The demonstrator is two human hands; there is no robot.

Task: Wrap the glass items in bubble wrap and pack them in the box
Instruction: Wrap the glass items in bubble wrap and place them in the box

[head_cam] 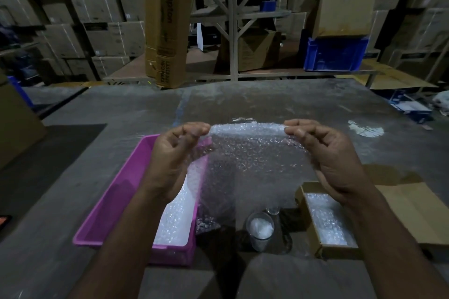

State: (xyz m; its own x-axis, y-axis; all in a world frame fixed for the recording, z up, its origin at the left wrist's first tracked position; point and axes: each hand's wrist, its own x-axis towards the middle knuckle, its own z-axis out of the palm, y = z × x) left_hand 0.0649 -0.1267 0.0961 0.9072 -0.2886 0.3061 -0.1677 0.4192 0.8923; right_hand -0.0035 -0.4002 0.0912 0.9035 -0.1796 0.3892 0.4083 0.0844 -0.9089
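Above the floor, hands (247, 153) stretching bubble wrap (247, 153)

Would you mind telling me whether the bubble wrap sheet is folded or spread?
Spread: both hands hold the bubble wrap sheet open by its top corners.

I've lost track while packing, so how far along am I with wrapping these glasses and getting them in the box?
Done, it seems: the cardboard box already holds bubble wrap, though whether a glass is inside it cannot be seen. In hand: your left hand and right hand hold a sheet of bubble wrap stretched between them. Left: the glass stands bare on the table, a second behind it; more wrap waits in the pink tray.
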